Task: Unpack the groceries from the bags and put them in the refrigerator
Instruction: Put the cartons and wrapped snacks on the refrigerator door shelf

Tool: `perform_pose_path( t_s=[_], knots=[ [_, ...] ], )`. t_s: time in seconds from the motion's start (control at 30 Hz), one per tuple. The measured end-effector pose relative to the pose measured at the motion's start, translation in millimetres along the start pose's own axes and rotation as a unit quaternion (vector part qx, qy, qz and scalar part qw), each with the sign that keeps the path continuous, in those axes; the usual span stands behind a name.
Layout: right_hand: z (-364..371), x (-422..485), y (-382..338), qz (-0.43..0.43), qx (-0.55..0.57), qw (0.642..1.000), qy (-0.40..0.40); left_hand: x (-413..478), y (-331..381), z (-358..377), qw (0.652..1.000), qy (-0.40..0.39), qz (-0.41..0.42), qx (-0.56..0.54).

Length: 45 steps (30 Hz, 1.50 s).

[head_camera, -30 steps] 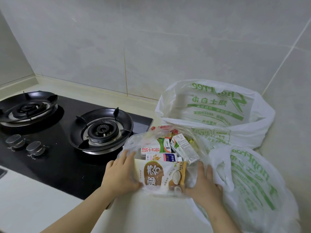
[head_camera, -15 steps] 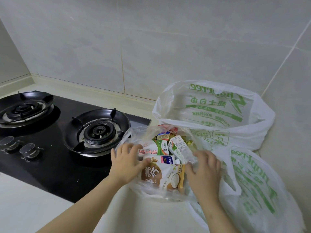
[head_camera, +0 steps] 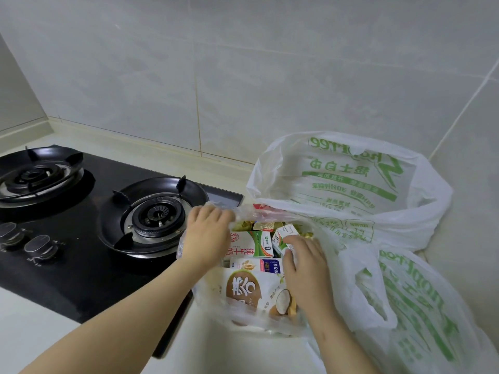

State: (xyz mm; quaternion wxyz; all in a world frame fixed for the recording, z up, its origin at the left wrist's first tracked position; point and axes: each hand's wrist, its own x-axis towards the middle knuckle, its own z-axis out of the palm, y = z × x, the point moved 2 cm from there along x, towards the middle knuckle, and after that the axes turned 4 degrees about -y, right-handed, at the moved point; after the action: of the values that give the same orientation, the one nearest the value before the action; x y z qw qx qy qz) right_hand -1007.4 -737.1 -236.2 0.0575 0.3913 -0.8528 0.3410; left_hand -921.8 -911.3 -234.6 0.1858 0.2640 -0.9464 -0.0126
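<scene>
A clear plastic bag (head_camera: 208, 298) sits on the counter, full of groceries. Inside lie a brown-and-white coconut drink carton (head_camera: 256, 291), a white-and-green milk carton (head_camera: 252, 244), a smaller white carton (head_camera: 258, 265), another small carton (head_camera: 283, 234) and gold-wrapped items (head_camera: 263, 225). My left hand (head_camera: 208, 233) grips the bag's far left rim and holds it up. My right hand (head_camera: 305, 268) reaches into the bag's right side, fingers curled at the small carton; whether it grips it is unclear.
Two white bags with green print stand to the right, one (head_camera: 351, 182) behind and one (head_camera: 413, 306) in front. A black two-burner gas hob (head_camera: 81, 238) lies left, close to the clear bag. Tiled walls close the back and right.
Both hands have moved up from the bag's near edge. My left hand now lifts the far left rim, and my right hand has gone deeper among the cartons.
</scene>
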Motion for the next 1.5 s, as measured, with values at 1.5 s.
perform_pose_path(
  t_s=[1.5],
  knots=[
    [-1.6,10.9,-16.6,0.153,0.39,0.904,-0.086,-17.4,19.4,-48.1,0.907,-0.176,-0.048,-0.379]
  ],
)
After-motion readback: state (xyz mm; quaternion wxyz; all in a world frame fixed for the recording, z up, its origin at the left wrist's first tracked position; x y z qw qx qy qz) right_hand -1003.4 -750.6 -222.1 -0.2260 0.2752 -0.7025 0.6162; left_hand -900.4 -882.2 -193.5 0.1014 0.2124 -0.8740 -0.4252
